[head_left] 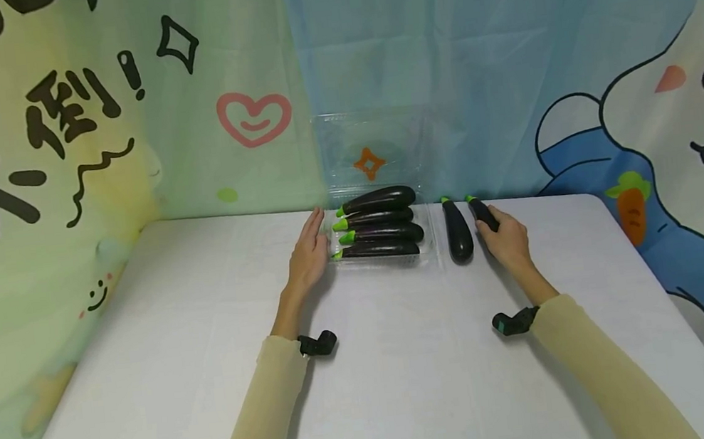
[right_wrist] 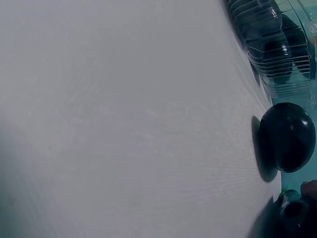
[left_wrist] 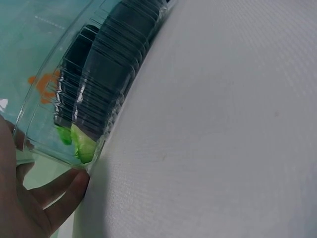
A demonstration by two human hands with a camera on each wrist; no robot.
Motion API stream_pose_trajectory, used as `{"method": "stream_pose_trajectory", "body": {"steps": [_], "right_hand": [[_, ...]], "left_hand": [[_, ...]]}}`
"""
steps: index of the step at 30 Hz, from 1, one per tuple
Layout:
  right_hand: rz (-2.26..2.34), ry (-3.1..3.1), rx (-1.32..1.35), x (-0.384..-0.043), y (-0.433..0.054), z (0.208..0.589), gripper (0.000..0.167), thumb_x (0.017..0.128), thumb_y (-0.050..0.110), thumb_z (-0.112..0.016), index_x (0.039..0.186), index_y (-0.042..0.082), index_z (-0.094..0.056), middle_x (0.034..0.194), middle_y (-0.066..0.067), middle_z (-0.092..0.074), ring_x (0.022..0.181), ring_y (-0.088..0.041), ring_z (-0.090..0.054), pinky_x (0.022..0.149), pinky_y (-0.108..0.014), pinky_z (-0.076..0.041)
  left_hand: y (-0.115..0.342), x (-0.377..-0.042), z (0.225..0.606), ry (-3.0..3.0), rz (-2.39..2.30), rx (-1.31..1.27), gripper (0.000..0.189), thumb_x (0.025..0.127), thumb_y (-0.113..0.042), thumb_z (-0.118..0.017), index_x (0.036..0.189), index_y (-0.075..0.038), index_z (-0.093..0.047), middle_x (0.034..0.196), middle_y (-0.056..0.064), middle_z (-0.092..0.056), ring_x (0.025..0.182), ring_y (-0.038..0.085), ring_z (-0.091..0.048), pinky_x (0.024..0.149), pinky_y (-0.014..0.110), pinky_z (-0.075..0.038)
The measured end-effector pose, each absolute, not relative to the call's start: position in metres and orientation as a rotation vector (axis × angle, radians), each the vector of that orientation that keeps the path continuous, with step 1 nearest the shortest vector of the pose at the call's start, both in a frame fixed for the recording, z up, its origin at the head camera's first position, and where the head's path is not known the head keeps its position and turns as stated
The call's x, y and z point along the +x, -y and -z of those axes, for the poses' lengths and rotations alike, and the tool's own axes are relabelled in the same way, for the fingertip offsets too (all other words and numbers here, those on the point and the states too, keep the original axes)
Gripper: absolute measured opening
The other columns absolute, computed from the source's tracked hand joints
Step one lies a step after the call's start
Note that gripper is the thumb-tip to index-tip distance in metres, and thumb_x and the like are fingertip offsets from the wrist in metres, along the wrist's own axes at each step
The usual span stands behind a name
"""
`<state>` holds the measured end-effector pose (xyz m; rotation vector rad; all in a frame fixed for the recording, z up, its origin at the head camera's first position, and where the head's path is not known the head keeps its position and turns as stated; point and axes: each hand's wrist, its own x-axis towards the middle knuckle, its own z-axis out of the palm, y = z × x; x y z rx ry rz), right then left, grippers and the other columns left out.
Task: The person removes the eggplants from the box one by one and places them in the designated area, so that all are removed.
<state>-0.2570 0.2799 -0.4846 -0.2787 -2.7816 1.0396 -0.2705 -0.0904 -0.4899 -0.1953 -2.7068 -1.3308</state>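
Several dark eggplants [head_left: 379, 236] with green stem ends lie crosswise in a clear plastic box [head_left: 429, 229], its see-through lid [head_left: 345, 152] raised at the back. My left hand [head_left: 309, 256] rests its extended fingers against the box's left end. In the left wrist view, fingertips [left_wrist: 78, 182] touch the corner of the box [left_wrist: 37, 141]. To the right of the box, one loose eggplant [head_left: 458, 231] lies on the table, stem end away from me. Beside it my right hand [head_left: 509, 240] grips another eggplant [head_left: 485, 215]; the right wrist view shows only a small part of this hold.
The white-covered table [head_left: 406, 371] extends from the box toward me. Right behind its far edge hangs a printed cloth backdrop [head_left: 479, 77], close to the raised lid. Each wrist wears a small black camera [head_left: 318, 343].
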Motion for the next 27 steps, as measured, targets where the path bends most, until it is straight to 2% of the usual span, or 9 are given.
{"method": "stream_pose_trajectory", "body": {"steps": [8,21,27], "right_hand": [[-1.034,2.795,-0.299,-0.2549,-0.2828,0.4876,0.057,0.100,0.024,-0.050,0.148,0.000,-0.035,0.148,-0.028,-0.041,0.135,-0.047,-0.040,0.110,-0.058,-0.034],[-1.011,2.806,-0.282,-0.2538,-0.2794,0.4897,0.063,0.098,0.030,-0.054,0.150,0.002,-0.033,0.151,-0.026,-0.038,0.138,-0.046,-0.036,0.113,-0.058,-0.030],[-0.997,2.826,-0.299,-0.2550,-0.2754,0.4877,0.063,0.099,0.032,-0.053,0.150,0.003,-0.033,0.150,-0.026,-0.038,0.138,-0.046,-0.037,0.112,-0.058,-0.030]], "left_hand": [[0.0868,-0.2716,0.4902,2.712,1.337,-0.199,0.054,0.099,-0.019,-0.032,0.152,-0.019,-0.033,0.161,-0.001,-0.029,0.147,0.023,-0.030,0.115,0.052,-0.031],[0.0888,-0.2678,0.4876,2.709,1.356,-0.181,0.054,0.099,-0.019,-0.032,0.153,-0.017,-0.032,0.161,0.000,-0.028,0.148,0.023,-0.028,0.116,0.054,-0.028],[0.0902,-0.2690,0.4880,2.715,1.359,-0.184,0.055,0.099,-0.020,-0.032,0.153,-0.022,-0.030,0.162,-0.002,-0.027,0.149,0.022,-0.027,0.117,0.054,-0.027]]}}
